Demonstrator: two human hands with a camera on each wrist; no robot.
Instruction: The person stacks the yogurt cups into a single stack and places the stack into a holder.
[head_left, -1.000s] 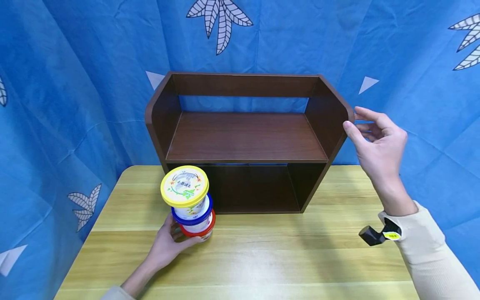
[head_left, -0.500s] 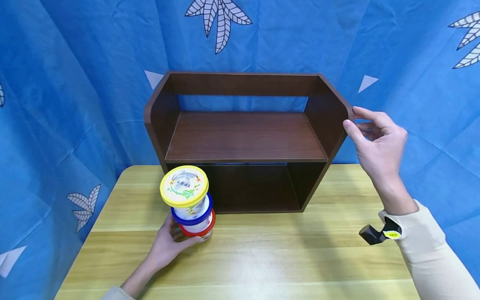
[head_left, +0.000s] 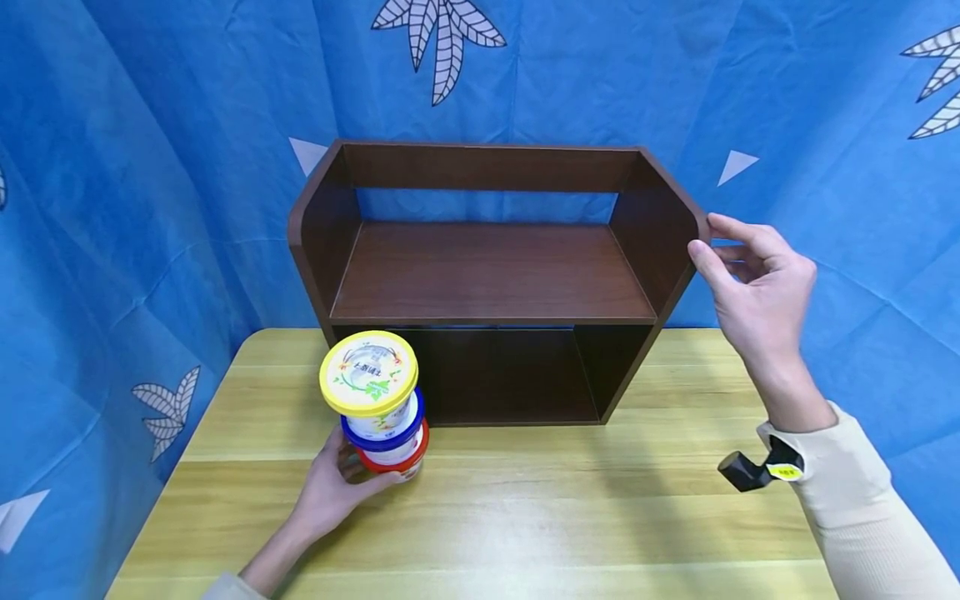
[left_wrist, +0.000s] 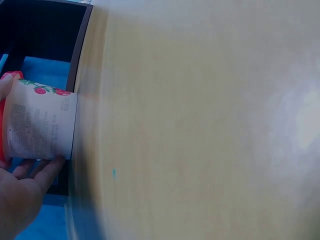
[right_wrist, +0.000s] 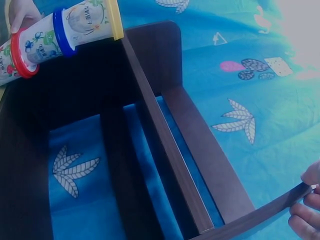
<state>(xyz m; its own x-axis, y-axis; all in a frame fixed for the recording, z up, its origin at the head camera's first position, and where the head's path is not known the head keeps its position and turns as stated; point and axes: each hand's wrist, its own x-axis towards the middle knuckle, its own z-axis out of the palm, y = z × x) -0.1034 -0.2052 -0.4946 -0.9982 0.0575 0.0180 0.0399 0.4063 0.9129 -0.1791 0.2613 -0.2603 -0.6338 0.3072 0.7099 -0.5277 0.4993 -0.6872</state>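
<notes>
Three paper tubs stand stacked in front of the left part of a dark brown two-level shelf (head_left: 491, 271). On top is the yellow-lidded tub (head_left: 369, 375), with a blue-lidded tub (head_left: 401, 435) under it and a red-lidded tub (head_left: 411, 468) at the bottom. My left hand (head_left: 326, 492) grips the red-lidded tub, thumb in front and fingers round the far side; the left wrist view shows strawberries on this tub's (left_wrist: 42, 120) wall. At the shelf's right side panel, my right hand (head_left: 765, 292) pinches the front edge between thumb and fingers (right_wrist: 304, 220).
The shelf stands on a pale wooden table (head_left: 525, 508), its open front facing me. Behind it hangs a blue cloth (head_left: 187, 167) printed with leaves. A black wrist camera (head_left: 750, 468) juts from my right sleeve (head_left: 847, 500).
</notes>
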